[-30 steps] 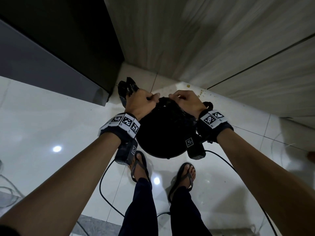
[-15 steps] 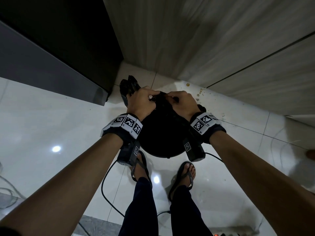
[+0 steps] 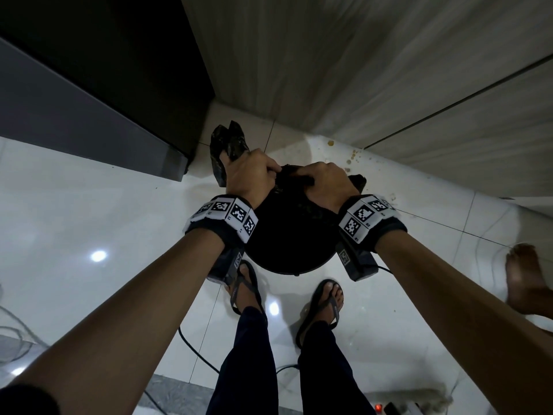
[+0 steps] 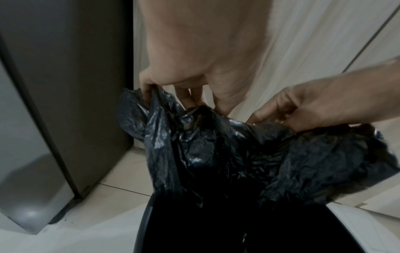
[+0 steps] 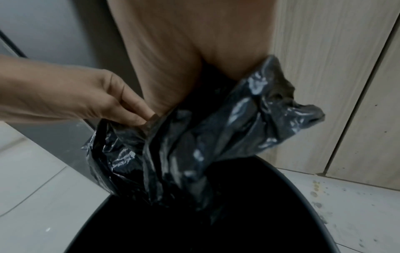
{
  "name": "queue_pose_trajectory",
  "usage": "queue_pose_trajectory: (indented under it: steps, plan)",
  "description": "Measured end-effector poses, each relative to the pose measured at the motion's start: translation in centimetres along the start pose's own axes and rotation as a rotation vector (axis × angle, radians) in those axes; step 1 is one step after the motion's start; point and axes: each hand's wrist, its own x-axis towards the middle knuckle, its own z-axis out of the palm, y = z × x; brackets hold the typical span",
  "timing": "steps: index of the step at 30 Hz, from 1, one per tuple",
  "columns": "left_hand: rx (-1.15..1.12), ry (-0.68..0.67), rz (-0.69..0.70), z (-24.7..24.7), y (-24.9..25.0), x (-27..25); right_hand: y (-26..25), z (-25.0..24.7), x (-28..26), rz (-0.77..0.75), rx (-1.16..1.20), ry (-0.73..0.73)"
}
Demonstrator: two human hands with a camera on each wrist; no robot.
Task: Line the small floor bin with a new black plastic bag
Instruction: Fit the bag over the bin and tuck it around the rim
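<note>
head: black plastic bag point(image 3: 229, 145) bunched over small floor bin point(image 3: 287, 250), gripped by left hand point(image 3: 250, 178) and right hand point(image 3: 324, 182) | left wrist: mouth not yet opened | right wrist: rim unlined, spreading and folding left

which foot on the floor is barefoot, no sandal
The bare foot at the right edge of the head view, apart from the bin. The two feet in front of the bin, left and right, both wear dark thong sandals.
</note>
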Motion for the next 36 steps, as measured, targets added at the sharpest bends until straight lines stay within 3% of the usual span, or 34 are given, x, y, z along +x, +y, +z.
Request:
queue_pose_trajectory:
  steps: [4, 9, 14, 20, 23, 25, 27, 29, 31, 33, 36]
  plan:
    - [0.031, -0.034, 0.025, 0.2, 0.2, 0.1, 0.4, -0.1, 0.4, -0.007, -0.051, -0.027]
    - [0.254, -0.120, 0.131, 0.9, -0.4, 0.4, 0.5, -0.7, 0.7, -0.018, -0.121, -0.045]
    - [0.224, -0.209, 0.031, 1.9, -2.0, 1.3, 2.5, 0.1, 2.3, 0.022, -0.291, -0.023]
    - [0.092, -0.457, -0.117, 3.1, -5.0, 1.6, 5.8, 2.3, 3.2, 0.155, -0.395, -0.013]
    - [0.015, -0.425, -0.153, 3.3, -5.4, 0.9, 6.1, 2.6, 3.2, 0.193, -0.350, -0.014]
    - [-0.027, -0.289, -0.111, 2.9, -5.0, 0.9, 5.5, 1.8, 3.2, 0.170, -0.219, 0.036]
    - [-0.063, -0.105, 0.001, 2.3, -4.3, 1.3, 4.7, 0.5, 3.3, 0.113, -0.081, 0.219]
    - [-0.110, -0.007, 0.087, 1.7, -3.2, 2.1, 3.5, -0.6, 3.4, 0.084, -0.095, 0.427]
    - [-0.149, -0.019, 0.124, 1.8, -2.0, 2.8, 2.1, -1.1, 3.6, 0.084, -0.142, 0.441]
    - [-0.155, -0.083, 0.147, 2.3, -1.0, 3.1, 1.2, -0.6, 4.0, 0.121, -0.073, 0.346]
    - [-0.138, -0.186, 0.136, 3.6, -0.6, 2.8, 0.5, 1.0, 3.9, 0.157, 0.066, 0.316]
